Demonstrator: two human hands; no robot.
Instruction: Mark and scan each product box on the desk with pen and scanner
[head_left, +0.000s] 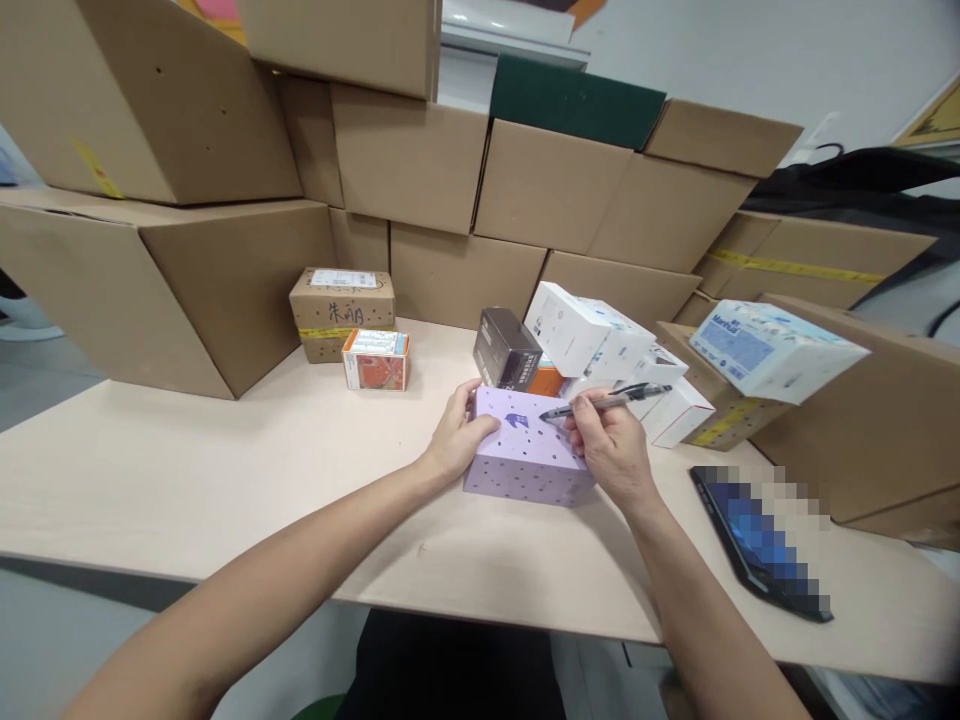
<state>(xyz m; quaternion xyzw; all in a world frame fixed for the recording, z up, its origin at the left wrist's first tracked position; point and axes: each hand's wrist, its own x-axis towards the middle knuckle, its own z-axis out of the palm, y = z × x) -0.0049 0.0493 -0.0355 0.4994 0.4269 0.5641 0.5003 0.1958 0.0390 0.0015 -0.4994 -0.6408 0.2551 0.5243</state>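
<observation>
A light purple box (529,475) with small dark spots and a darker purple mark on top lies on the table in front of me. My left hand (457,437) grips its left end, the thumb on the top face and the fingers around the far side. In my right hand (613,450) is a pen (637,392), pinched between thumb and fingers. The pen's tip points left, over or on the right part of the box's top; I cannot tell whether it touches. The right hand's lower edge is by the box's right end.
Behind the purple box stand a dark box (504,350) and several white boxes (574,330). An orange-and-white box (376,362) and a small carton (341,305) are at the left. A tablet-like device (750,550) lies right on the table (225,470). Large cartons (555,190) wall the back.
</observation>
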